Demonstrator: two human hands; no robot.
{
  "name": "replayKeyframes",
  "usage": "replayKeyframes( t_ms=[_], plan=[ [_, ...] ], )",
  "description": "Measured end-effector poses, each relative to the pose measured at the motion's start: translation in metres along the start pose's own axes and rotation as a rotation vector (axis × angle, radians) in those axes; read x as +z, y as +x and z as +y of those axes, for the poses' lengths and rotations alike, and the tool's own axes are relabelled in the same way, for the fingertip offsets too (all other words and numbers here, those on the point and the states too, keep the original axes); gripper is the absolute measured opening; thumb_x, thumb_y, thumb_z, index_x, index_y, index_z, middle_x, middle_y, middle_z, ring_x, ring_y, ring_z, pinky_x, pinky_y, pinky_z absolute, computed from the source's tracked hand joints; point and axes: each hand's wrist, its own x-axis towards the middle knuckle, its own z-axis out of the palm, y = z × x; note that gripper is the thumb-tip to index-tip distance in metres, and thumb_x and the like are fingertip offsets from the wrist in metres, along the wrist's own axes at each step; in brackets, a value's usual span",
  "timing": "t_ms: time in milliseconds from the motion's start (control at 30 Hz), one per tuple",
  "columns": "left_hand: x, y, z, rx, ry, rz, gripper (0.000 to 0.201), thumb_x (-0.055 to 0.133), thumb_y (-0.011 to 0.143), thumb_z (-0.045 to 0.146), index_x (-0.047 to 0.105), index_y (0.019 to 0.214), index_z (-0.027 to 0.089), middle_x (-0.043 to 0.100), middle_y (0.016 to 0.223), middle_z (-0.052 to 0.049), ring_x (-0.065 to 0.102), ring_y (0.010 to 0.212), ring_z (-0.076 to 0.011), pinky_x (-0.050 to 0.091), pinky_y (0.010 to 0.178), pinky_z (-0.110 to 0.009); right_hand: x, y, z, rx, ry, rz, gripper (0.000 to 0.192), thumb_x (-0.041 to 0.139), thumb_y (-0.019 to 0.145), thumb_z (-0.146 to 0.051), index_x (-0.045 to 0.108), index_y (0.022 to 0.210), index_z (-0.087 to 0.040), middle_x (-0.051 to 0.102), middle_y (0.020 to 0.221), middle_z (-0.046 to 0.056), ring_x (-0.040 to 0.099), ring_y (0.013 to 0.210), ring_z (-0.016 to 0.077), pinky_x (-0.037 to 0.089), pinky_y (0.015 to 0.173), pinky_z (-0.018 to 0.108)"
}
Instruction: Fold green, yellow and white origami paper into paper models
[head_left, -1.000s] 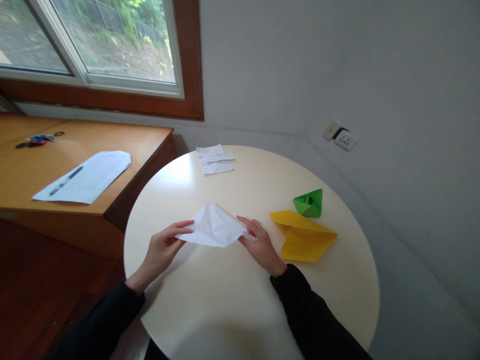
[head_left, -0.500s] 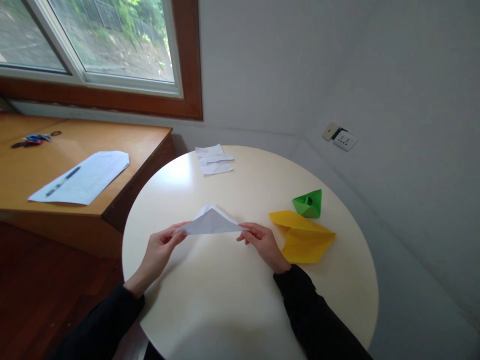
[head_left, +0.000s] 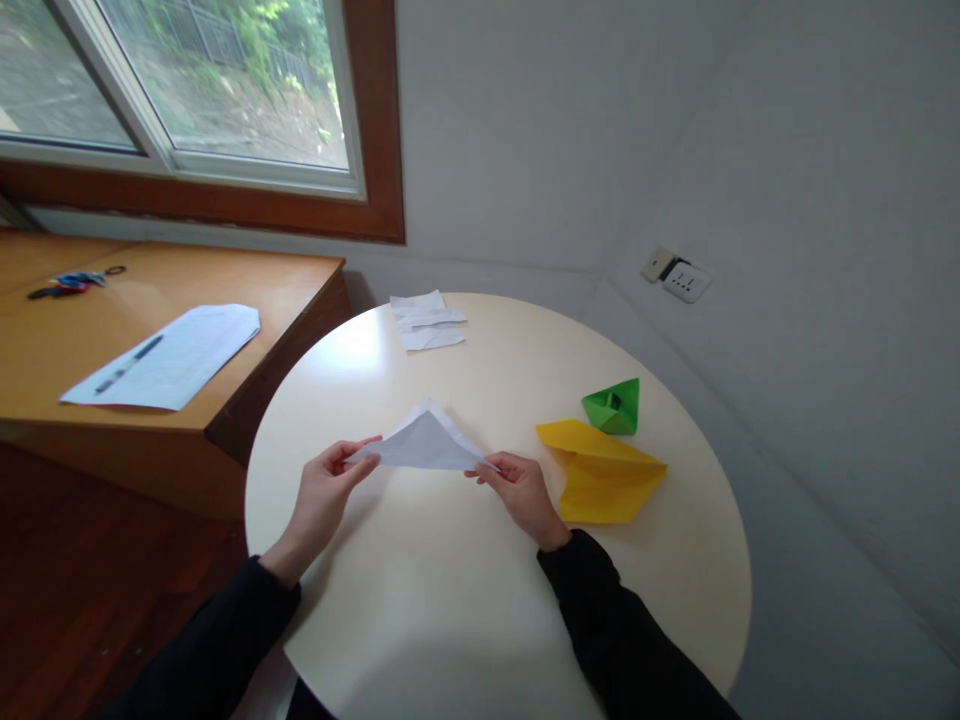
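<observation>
Paper [head_left: 427,446] is now showing a smoother, peaked near face over the table [head_left: 435,590] instead of the creased spread of a second ago, left hand [head_left: 324,488] and right hand [head_left: 523,492] pinching closed on opposite ends, so both corners are being controlled.

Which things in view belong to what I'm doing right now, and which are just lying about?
Part of the job, judging by touch:
folded white paper, held at its ends by your left hand and right hand

Apparently lying about:
yellow folded paper
green folded paper
white paper pieces, far edge of round table
pen on sheets on desk
</observation>
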Motion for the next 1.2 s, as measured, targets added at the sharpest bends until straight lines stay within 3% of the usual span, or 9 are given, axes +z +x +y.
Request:
replayKeyframes(
  t_ms=[133,233,333,433,567,700,867,967,1200],
  plan=[
    [0.002,0.005,0.0,-0.08,-0.178,0.064,0.037,0.076,0.06,0.031,0.058,0.088,0.015,0.07,0.08,-0.004,0.066,0.083,-0.018,0.05,0.085,-0.033,0.004,-0.004,0.003,-0.046,-0.019,0.005,0.02,0.061,0.076,-0.037,0.069,0.072,-0.018,0.071,0.071,0.005,0.063,0.065,0.0165,0.05,0.062,0.028],
    [0.006,0.008,-0.001,-0.129,-0.282,0.088,0.031,0.072,0.065,0.024,0.056,0.091,0.017,0.069,0.084,-0.002,0.065,0.089,-0.0164,0.049,0.09,-0.03,0.007,-0.008,0.002,-0.101,-0.047,0.018,0.019,0.06,0.078,-0.036,0.068,0.073,-0.019,0.071,0.073,0.004,0.065,0.07,0.0179,0.05,0.065,0.029],
    [0.014,0.007,-0.002,-0.162,-0.322,0.039,0.019,0.067,0.07,0.023,0.059,0.087,0.017,0.068,0.096,-0.005,0.063,0.097,-0.0184,0.05,0.091,-0.03,0.01,-0.012,-0.002,-0.181,-0.112,0.039,0.016,0.06,0.079,-0.033,0.067,0.075,-0.019,0.07,0.074,0.005,0.065,0.072,0.0187,0.051,0.068,0.03],
    [0.024,0.004,-0.002,-0.208,-0.394,-0.013,0.017,0.07,0.067,0.025,0.063,0.079,0.014,0.07,0.094,-0.008,0.064,0.094,-0.0206,0.051,0.089,-0.032,0.012,-0.015,-0.005,-0.288,-0.196,0.056,0.012,0.06,0.08,-0.029,0.067,0.076,-0.019,0.07,0.075,0.005,0.065,0.071,0.0182,0.051,0.069,0.029],
    [0.034,0.001,-0.003,-0.168,-0.417,-0.03,0.027,0.078,0.054,0.025,0.068,0.076,0.012,0.072,0.082,-0.008,0.067,0.084,-0.0224,0.054,0.08,-0.033,0.012,-0.016,-0.007,-0.415,-0.269,0.065,0.008,0.058,0.08,-0.022,0.066,0.079,-0.019,0.07,0.075,0.004,0.066,0.071,0.0171,0.052,0.068,0.028],
    [0.038,-0.002,-0.004,-0.074,-0.323,-0.078,0.022,0.079,0.048,0.021,0.069,0.066,0.013,0.071,0.067,-0.005,0.067,0.076,-0.0243,0.053,0.071,-0.033,0.011,-0.016,-0.009,-0.487,-0.278,0.107,0.007,0.058,0.078,-0.018,0.065,0.079,-0.019,0.069,0.074,0.004,0.066,0.071,0.0166,0.054,0.067,0.027],
    [0.041,-0.006,-0.005,0.051,-0.135,-0.173,0.021,0.073,0.057,0.017,0.073,0.078,0.014,0.072,0.074,-0.004,0.065,0.081,-0.0242,0.051,0.073,-0.032,0.013,-0.016,-0.009,-0.474,-0.234,0.154,0.005,0.058,0.078,-0.018,0.063,0.078,-0.02,0.068,0.076,0.003,0.066,0.072,0.016,0.056,0.067,0.027],
    [0.044,-0.009,-0.005,0.096,-0.03,-0.202,0.022,0.07,0.062,0.017,0.073,0.084,0.015,0.073,0.08,-0.005,0.064,0.085,-0.0245,0.05,0.077,-0.034,0.017,-0.017,-0.008,-0.39,-0.139,0.16,0.005,0.06,0.076,-0.02,0.06,0.081,-0.021,0.067,0.079,0.002,0.067,0.072,0.0156,0.057,0.067,0.027],
    [0.058,-0.018,-0.01,0.071,-0.126,-0.127,0.032,0.073,0.06,0.024,0.072,0.09,0.013,0.073,0.086,-0.007,0.064,0.087,-0.0255,0.05,0.079,-0.037,0.021,-0.012,-0.01,-0.135,0.292,0.251,0.061,0.074,0.064,-0.023,0.043,0.116,-0.022,0.067,0.092,0.005,0.068,0.079,0.019,0.058,0.069,0.03]
  ],
)
